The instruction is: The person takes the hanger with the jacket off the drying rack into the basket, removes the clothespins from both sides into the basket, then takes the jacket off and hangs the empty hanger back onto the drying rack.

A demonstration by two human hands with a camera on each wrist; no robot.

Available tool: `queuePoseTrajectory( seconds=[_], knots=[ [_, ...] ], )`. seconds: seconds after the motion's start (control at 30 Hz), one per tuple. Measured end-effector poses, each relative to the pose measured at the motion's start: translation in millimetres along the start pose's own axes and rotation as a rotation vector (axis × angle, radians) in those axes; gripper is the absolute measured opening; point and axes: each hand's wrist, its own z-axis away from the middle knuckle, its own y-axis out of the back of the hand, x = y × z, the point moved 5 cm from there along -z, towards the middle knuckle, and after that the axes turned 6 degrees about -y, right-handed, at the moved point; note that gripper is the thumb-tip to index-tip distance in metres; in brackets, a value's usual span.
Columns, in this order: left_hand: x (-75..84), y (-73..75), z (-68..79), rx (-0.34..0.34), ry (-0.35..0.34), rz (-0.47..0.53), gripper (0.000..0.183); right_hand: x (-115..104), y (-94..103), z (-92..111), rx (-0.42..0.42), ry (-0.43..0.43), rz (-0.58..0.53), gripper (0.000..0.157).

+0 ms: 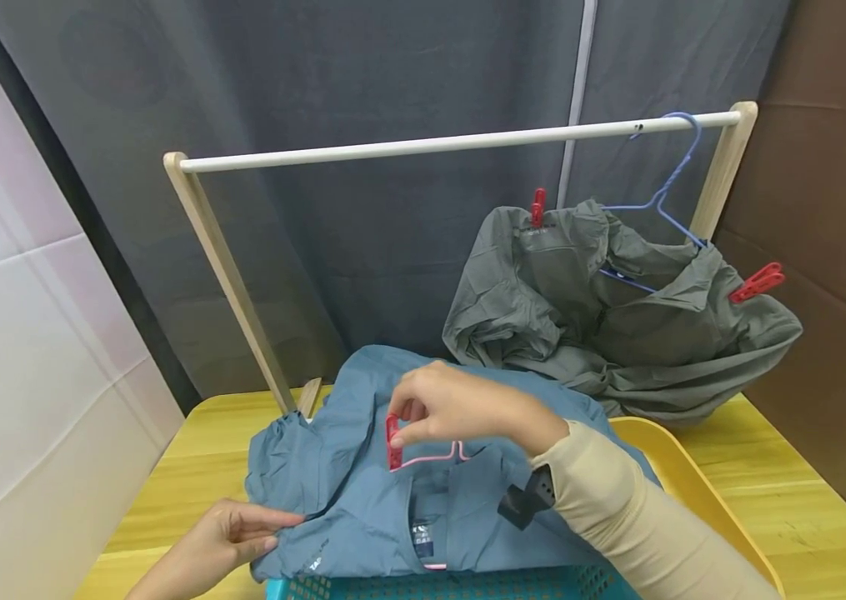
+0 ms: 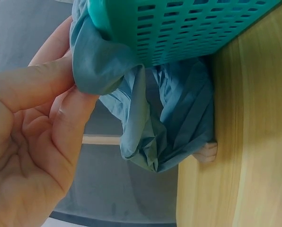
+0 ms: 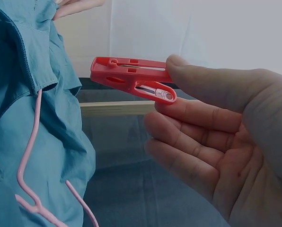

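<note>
My right hand (image 1: 460, 406) pinches a red clothespin (image 3: 131, 78) between thumb and forefinger, above the collar of a blue jacket (image 1: 370, 500). In the right wrist view the clothespin stands apart from the cloth. A pink hanger (image 3: 32, 165) runs inside the jacket, its hook coming out at the neck. My left hand (image 1: 223, 537) holds the jacket's left shoulder edge; the left wrist view shows the fabric folded between thumb and fingers. The jacket lies over a teal basket (image 2: 179, 28), its sleeve hanging down beside it.
Behind stands a rack with a white rail (image 1: 392, 150) and wooden posts. A grey-green jacket (image 1: 618, 325) hangs there from a blue hanger (image 1: 666, 183), with red clothespins (image 1: 757, 283) on its shoulders. A yellow tray (image 1: 700, 492) sits at the right on the wooden table (image 1: 813, 483).
</note>
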Motion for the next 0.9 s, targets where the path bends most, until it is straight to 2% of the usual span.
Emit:
queuePoseTrajectory(
  seconds=[0.07, 0.23, 0.9],
  knots=[
    [0.4, -0.9, 0.6, -0.015, -0.026, 0.018, 0.029, 1.0, -0.7, 1.2, -0.002, -0.002, -0.008, 0.019],
    [-0.8, -1.3, 1.7, -0.025, -0.035, 0.050, 0.031, 3.1, -0.8, 5.1, 0.003, 0.001, -0.021, 0.018],
    [-2.0, 0.2, -1.4, -0.021, -0.004, 0.060, 0.030, 17.7, 9.0, 23.9, 0.050, -0.052, -0.043, 0.015]
  ],
)
